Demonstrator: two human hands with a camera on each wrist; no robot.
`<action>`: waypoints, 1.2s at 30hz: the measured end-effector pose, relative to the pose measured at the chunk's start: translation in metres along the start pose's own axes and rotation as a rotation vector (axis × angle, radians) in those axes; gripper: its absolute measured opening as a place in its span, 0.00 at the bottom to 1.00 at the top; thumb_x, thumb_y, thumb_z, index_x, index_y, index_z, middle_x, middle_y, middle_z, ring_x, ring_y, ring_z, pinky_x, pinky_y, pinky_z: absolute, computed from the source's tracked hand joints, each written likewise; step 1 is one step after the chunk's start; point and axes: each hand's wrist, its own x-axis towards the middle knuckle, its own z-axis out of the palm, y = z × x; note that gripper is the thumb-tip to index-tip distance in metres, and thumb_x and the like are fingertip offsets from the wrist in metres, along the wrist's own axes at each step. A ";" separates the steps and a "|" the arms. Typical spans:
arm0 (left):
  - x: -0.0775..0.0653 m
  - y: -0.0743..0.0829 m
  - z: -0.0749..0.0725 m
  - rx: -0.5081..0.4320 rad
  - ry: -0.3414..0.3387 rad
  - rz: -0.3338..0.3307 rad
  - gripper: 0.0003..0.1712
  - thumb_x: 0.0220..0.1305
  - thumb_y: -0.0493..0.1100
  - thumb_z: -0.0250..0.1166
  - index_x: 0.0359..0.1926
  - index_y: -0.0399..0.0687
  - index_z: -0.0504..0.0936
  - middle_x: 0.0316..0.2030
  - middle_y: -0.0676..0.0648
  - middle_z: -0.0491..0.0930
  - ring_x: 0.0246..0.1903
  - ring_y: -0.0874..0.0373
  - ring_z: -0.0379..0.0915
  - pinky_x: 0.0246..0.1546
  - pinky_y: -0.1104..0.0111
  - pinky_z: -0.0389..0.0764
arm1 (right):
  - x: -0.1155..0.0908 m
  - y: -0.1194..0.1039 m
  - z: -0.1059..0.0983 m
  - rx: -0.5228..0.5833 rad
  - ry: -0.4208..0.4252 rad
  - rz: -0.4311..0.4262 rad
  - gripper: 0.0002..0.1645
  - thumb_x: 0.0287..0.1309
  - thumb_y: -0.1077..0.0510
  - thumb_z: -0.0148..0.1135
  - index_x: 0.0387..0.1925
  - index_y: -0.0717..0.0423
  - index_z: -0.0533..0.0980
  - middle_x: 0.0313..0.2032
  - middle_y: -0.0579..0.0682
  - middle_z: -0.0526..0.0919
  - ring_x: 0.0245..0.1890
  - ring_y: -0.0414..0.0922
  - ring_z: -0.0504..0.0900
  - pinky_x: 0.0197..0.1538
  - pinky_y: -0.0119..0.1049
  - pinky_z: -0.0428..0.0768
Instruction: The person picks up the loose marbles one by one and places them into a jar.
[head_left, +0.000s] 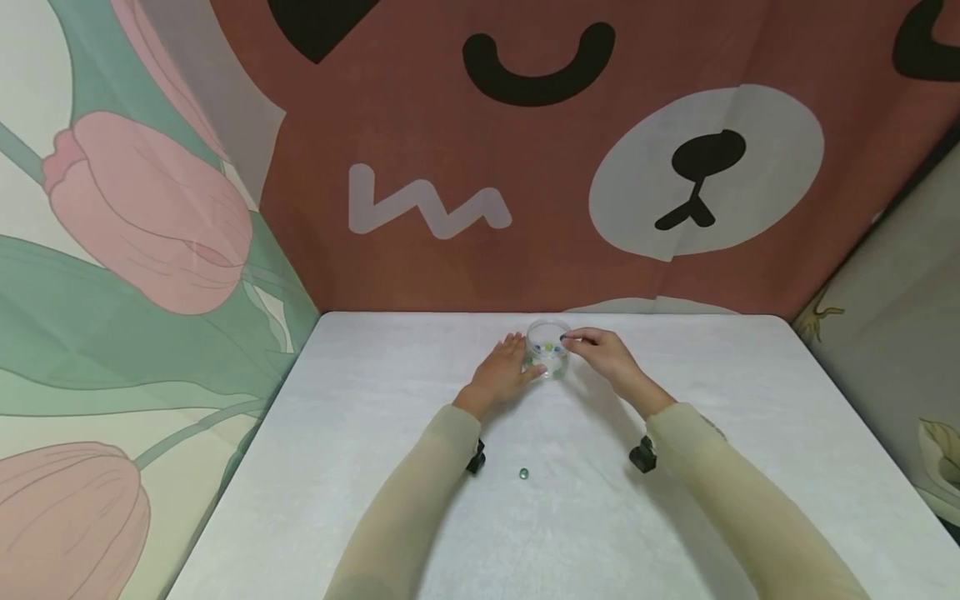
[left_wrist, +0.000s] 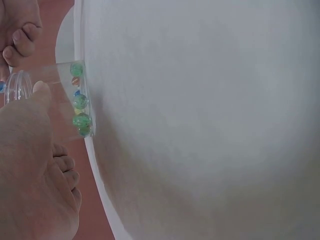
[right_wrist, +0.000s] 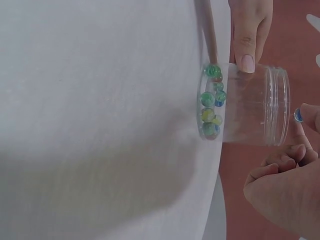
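Observation:
A clear jar point(head_left: 548, 363) stands upright near the table's back edge, with several green, blue and yellow glass marbles point(right_wrist: 208, 99) at its bottom. My left hand point(head_left: 500, 372) holds the jar from its left side, the thumb across the front. Over at the mouth's right side, my right hand point(head_left: 609, 360) pinches a blue marble point(right_wrist: 298, 115) between thumb and fingertip, just outside the rim in the right wrist view. The other fingers of that hand are curled. A single green marble point(head_left: 523, 473) lies on the table between the forearms.
The white-covered table point(head_left: 330, 483) ends just behind the jar. Beyond it hangs a reddish-brown cloth point(head_left: 420, 275) with a bear face, and a tulip-patterned cloth point(head_left: 172, 350) hangs on the left. Dark wrist devices point(head_left: 642, 455) sit under both cuffs.

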 end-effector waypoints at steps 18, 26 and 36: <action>-0.001 0.002 -0.002 -0.004 0.001 0.002 0.48 0.77 0.69 0.41 0.79 0.36 0.50 0.79 0.40 0.49 0.80 0.50 0.39 0.80 0.61 0.43 | 0.001 -0.001 0.001 -0.002 0.013 -0.044 0.26 0.69 0.50 0.63 0.63 0.56 0.78 0.33 0.48 0.69 0.33 0.45 0.66 0.34 0.34 0.67; -0.001 0.001 -0.001 0.001 -0.007 0.000 0.49 0.76 0.70 0.40 0.79 0.37 0.49 0.79 0.41 0.48 0.80 0.50 0.39 0.79 0.62 0.42 | -0.006 -0.003 -0.001 0.038 -0.071 -0.053 0.27 0.68 0.51 0.65 0.65 0.55 0.76 0.36 0.48 0.73 0.38 0.46 0.69 0.46 0.44 0.72; -0.003 0.004 -0.002 -0.002 -0.013 -0.022 0.48 0.76 0.70 0.41 0.80 0.39 0.47 0.80 0.42 0.47 0.80 0.51 0.38 0.80 0.62 0.42 | -0.016 -0.003 0.003 0.073 -0.151 -0.043 0.30 0.68 0.49 0.66 0.67 0.55 0.74 0.33 0.47 0.71 0.37 0.48 0.68 0.45 0.45 0.72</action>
